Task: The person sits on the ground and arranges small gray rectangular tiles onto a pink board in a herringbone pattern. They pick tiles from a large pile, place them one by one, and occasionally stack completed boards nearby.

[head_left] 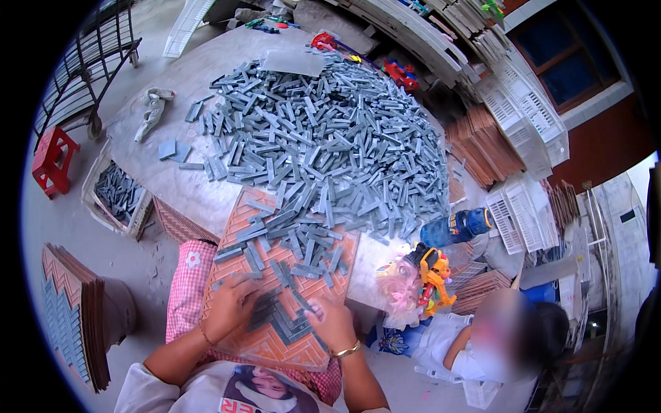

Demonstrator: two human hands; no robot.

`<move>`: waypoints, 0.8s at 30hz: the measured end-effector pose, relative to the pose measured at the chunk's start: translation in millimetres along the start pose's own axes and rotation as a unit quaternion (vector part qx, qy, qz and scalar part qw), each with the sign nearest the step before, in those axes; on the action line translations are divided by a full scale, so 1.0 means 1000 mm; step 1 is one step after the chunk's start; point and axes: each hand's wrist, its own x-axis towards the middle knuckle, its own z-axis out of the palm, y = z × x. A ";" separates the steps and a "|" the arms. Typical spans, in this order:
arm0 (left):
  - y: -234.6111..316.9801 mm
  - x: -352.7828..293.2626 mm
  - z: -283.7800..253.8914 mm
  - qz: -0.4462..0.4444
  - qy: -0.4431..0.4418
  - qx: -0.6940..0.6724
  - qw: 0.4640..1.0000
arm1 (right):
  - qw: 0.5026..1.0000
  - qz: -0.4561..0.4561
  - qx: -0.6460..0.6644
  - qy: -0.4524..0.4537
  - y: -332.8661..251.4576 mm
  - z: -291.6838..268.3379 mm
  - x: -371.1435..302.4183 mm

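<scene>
An orange tray [296,354] with raised herringbone ridges lies across my lap, its far end leaning toward the table. Grey stone strips [292,329] fill part of its near half in a zigzag pattern. Loose strips [303,241] are heaped on its far half. My right hand [332,323] is closed at the pattern's right side, pinching one grey strip [301,300] between thumb and fingers. My left hand [233,304] hovers over the tray's left side with its fingers bent together. Whatever its fingertips may hold is hidden.
A large pile of grey strips [330,131] covers the table [200,206]. At right are a blue bottle [454,228], colourful toys [434,275] and a child [475,344] close to my right arm. Stacked trays [76,316], a strip-filled crate [117,193] and a red stool [55,162] stand left.
</scene>
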 end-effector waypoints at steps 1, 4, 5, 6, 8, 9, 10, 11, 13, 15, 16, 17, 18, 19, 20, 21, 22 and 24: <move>-0.001 -0.007 -0.002 -0.021 -0.009 -0.010 1.000 | 1.000 0.009 0.014 0.003 0.004 0.011 -0.005; 0.001 -0.020 -0.014 -0.070 -0.029 -0.015 0.997 | 1.000 0.021 -0.013 0.020 0.003 0.038 -0.012; 0.001 -0.022 -0.017 -0.078 -0.034 -0.003 0.996 | 0.999 0.020 -0.010 0.033 -0.001 0.041 -0.012; 0.000 -0.024 -0.020 -0.086 -0.039 0.009 0.995 | 0.999 0.021 -0.008 0.045 -0.004 0.044 -0.012; -0.003 -0.026 -0.024 -0.072 -0.028 0.013 0.997 | 0.998 0.010 -0.013 0.061 -0.006 0.048 -0.013; -0.004 -0.027 -0.025 -0.064 -0.023 0.013 0.998 | 0.998 -0.001 -0.021 0.065 -0.005 0.049 -0.014; -0.006 -0.028 -0.026 -0.064 -0.018 0.012 0.998 | 0.997 -0.012 -0.029 0.069 -0.004 0.050 -0.014; -0.006 -0.028 -0.026 -0.063 -0.012 0.010 0.998 | 0.997 -0.024 -0.029 0.073 -0.003 0.051 -0.014; -0.003 -0.028 -0.025 -0.066 -0.020 -0.006 0.998 | 0.995 -0.047 -0.029 0.079 0.001 0.054 -0.014; 0.006 -0.024 -0.028 -0.076 -0.043 -0.028 0.996 | 0.995 -0.047 -0.040 0.079 0.007 0.059 -0.011; 0.006 -0.025 -0.024 -0.062 -0.048 -0.018 0.997 | 0.995 -0.046 -0.045 0.079 0.009 0.060 -0.011; 0.005 -0.028 -0.020 -0.047 -0.051 -0.007 0.998 | 0.996 -0.043 -0.051 0.066 0.008 0.059 -0.009; 0.004 -0.029 -0.016 -0.032 -0.054 0.004 0.998 | 0.996 -0.040 -0.058 0.053 0.007 0.055 -0.005; 0.004 -0.027 -0.013 -0.009 -0.067 0.019 0.998 | 0.997 -0.036 -0.064 0.039 0.005 0.053 -0.001; 0.006 -0.021 -0.012 0.016 -0.080 0.036 0.996 | 0.992 -0.060 -0.074 0.082 0.003 0.053 0.005; 0.009 -0.015 -0.009 0.040 -0.094 0.053 0.993 | 0.985 -0.083 -0.082 0.126 0.001 0.052 0.013; 0.009 -0.004 -0.006 0.041 -0.101 0.068 0.992 | 0.976 -0.105 -0.091 0.169 0.001 0.053 0.019; 0.006 0.021 0.002 0.045 -0.115 0.099 0.987 | 0.977 -0.100 -0.092 0.165 0.005 0.057 0.032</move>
